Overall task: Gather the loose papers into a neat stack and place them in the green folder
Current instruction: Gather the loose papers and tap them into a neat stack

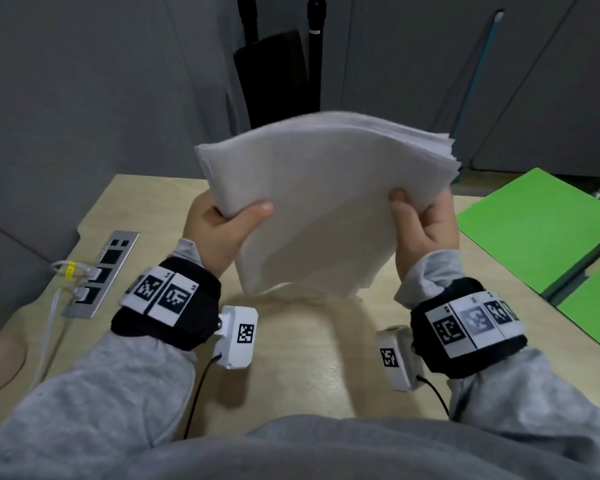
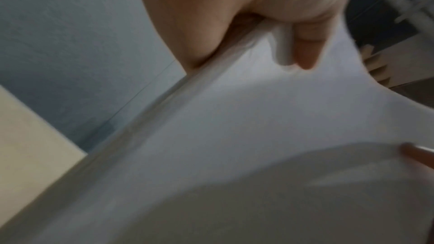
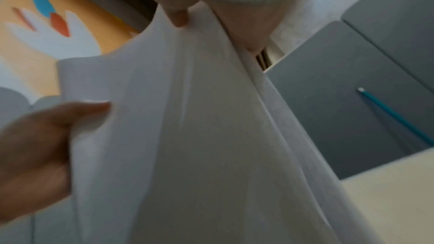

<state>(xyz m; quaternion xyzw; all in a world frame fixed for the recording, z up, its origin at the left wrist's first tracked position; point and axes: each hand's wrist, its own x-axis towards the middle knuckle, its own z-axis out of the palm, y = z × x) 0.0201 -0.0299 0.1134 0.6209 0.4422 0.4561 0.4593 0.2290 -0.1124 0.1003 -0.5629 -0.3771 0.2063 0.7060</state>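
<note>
White paper stack [image 1: 326,195] is held above the pale wooden desk [image 1: 153,202], left hand [image 1: 219,230] and right hand [image 1: 423,230] each clamped on a side; the open green folder [image 1: 534,230] lies nearest the right hand.

Surface: pale wooden table [image 1: 302,358].
On it: open green folder [image 1: 537,233] at right; inset socket panel [image 1: 101,271] at left.

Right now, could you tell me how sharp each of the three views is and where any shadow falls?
Head view: mostly sharp, the paper stack slightly smeared along its upper edge, its soft shadow on the desk below; straight lines bow toward the frame edges. Left wrist view: heavily blurred, a grey shadow across the lower sheets. Right wrist view: soft, the left hand smeared, the paper's lower part dim.
</note>
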